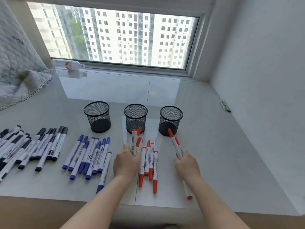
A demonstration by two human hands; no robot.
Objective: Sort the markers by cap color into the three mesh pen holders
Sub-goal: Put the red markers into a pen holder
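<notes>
Markers with red caps are in both hands: the left hand (126, 162) curls around a small bunch (135, 142) of them, caps pointing up and away toward the middle holder (135, 118), and the right hand (187, 164) grips another few (175, 144), their red tips slanted up-left toward the base of the right holder (171, 120). One red-capped end (188, 192) sticks out below the right wrist; whether it is held or lying on the surface is unclear. Between the hands, a loose cluster of red markers (149, 164) lies on the white sill (222, 154), roughly parallel and pointing away from the person. Just left of the left hand, the blue markers (90, 156) lie fanned side by side, one of them touching or nearly touching the left forearm. Farther left, the black markers (29, 147) form a bigger overlapping heap that runs off the frame edge. Three black mesh holders stand upright in a row behind the markers, the left holder (97, 116) well apart from the other two; no markers show inside any of them. Near the right wall lie a few thin green pens (225, 106). By the window (115, 35) a clear bottle (71, 65) lies on its side, and a quilted cloth (18, 63) hangs over the sill at far left.
</notes>
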